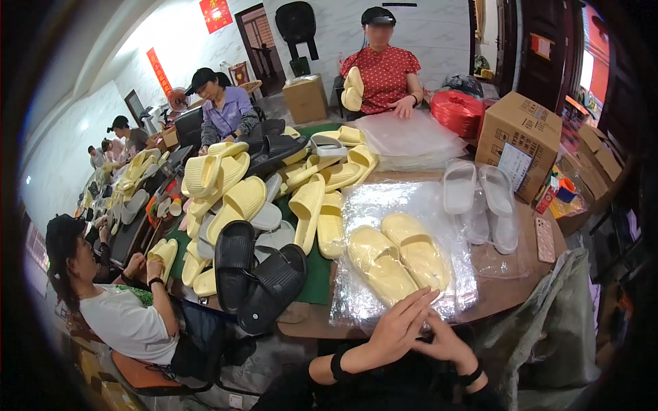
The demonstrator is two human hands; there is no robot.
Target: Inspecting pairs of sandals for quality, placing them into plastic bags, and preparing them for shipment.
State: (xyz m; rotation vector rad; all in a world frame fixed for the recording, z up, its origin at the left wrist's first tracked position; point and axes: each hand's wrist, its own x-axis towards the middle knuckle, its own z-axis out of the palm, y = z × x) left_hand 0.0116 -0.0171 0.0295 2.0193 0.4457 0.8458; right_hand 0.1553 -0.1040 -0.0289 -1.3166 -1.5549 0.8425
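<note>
A pair of pale yellow slippers (399, 259) lies side by side on shiny clear plastic bags (356, 205) in front of me. Plastic sheen covers part of the pair, so it seems to be inside the top bag. My left hand (399, 323) rests its outstretched fingers at the slippers' near ends, by the bag's near edge. Just right of it and lower, my right hand (444, 341) has its thumb and fingers apart, with some fingertips hidden behind the left hand. Neither hand visibly grips anything.
Yellow, black and grey slippers pile up on the left, with black slippers (257, 277) nearest. Bagged grey slippers (478, 198), a phone (545, 240) and a cardboard box (517, 140) stand right. Farther back are stacked clear bags (411, 140) and red twine (457, 113). Co-workers sit left and opposite.
</note>
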